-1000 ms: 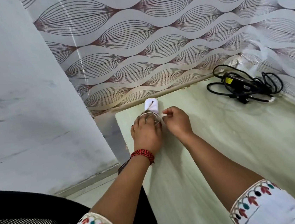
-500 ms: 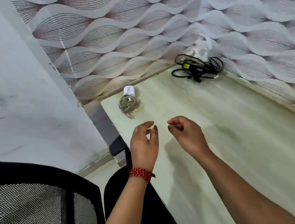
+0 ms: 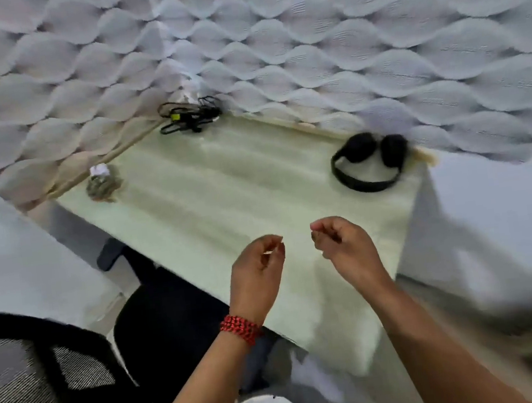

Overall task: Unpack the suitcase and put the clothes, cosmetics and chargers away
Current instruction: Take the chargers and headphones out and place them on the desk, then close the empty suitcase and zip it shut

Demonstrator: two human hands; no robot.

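A white charger with its coiled cable (image 3: 102,182) lies at the far left corner of the pale green desk (image 3: 224,199). A black charger with tangled cord (image 3: 189,116) sits at the back by the wall. My left hand (image 3: 255,273), with a red bead bracelet at the wrist, hovers over the desk's near part with loosely curled fingers and holds nothing. My right hand (image 3: 346,248) hovers beside it, fingers also loosely curled and empty. Both hands are well away from the chargers.
Black headphones (image 3: 369,161) lie at the desk's far right corner. A black mesh office chair (image 3: 62,373) stands at the lower left beside the desk. Patterned wallpaper backs the desk, and plain white panels flank it on both sides. The frame is motion-blurred.
My hands let go of the white charger and coiled cable and drew back toward me. The view swung right, bringing the headphones into sight.
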